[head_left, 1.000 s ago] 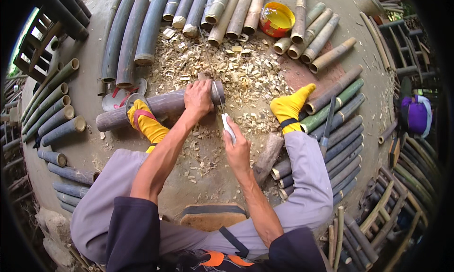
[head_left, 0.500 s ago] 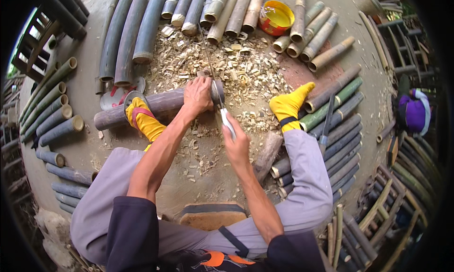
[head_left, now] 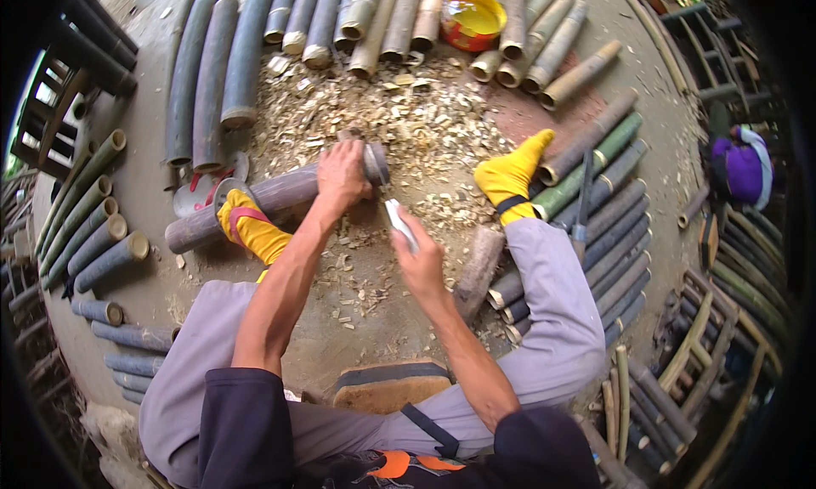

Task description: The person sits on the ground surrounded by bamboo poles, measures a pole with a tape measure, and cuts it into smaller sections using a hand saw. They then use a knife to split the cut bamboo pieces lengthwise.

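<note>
The left hand point(head_left: 342, 173) is bent over a thick, dark bamboo pole point(head_left: 285, 194), holding on close to its right end. The right hand point(head_left: 419, 258) is closed tight around the white handle point(head_left: 401, 226) of a tool, a bit nearer and just right of that same end. The tool's blade is too blurry to see well. The pole lies low on the floor point(head_left: 344, 346), a little left of the middle, slanting from near left to far right. The left foot point(head_left: 257, 232), dressed in yellow, goes over the pole. Lots of pale wood chips point(head_left: 416, 107) are spread out past it. Farther off sits a round red tub point(head_left: 473, 39), yellow inside. More poles point(head_left: 246, 56) lie in a row on the far side. A long knife point(head_left: 584, 200) lies across other poles point(head_left: 618, 226) on the right.
</note>
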{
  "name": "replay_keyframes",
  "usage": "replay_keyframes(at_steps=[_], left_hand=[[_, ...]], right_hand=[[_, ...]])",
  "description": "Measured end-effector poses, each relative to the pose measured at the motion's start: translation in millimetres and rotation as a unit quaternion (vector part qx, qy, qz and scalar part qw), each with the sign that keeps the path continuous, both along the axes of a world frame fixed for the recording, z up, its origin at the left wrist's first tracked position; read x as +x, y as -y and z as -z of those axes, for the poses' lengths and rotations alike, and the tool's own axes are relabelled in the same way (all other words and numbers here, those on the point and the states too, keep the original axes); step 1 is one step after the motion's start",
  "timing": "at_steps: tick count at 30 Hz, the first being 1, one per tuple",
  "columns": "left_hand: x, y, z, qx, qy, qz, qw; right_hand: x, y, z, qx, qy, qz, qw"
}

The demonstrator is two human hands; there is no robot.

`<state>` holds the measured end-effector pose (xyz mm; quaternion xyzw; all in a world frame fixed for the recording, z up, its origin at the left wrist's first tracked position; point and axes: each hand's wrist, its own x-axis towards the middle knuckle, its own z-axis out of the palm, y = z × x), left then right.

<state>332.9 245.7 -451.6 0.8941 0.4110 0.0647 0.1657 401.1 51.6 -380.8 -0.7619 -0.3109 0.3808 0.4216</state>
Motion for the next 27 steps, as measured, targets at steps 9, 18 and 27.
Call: replay_keyframes(at_steps=[9, 18, 27], left_hand=[[-5.3, -0.9, -10.5, -0.035, -0.048, -0.01, 0.998], [-10.9, -7.5, -2.3, -0.028, -0.043, -0.014, 0.999], [-10.5, 4.4, 3.0, -0.001, -0.023, -0.009, 1.0]], right_hand=[[-53.6, 201.7, -67.4, -0.078, 0.107, 0.011, 0.991], [-6.6, 28.9, -6.8, 0.056, 0.062, -0.027, 0.996], [-25.9, 142.6, -18.4, 0.0, 0.082, -0.022, 0.996]])
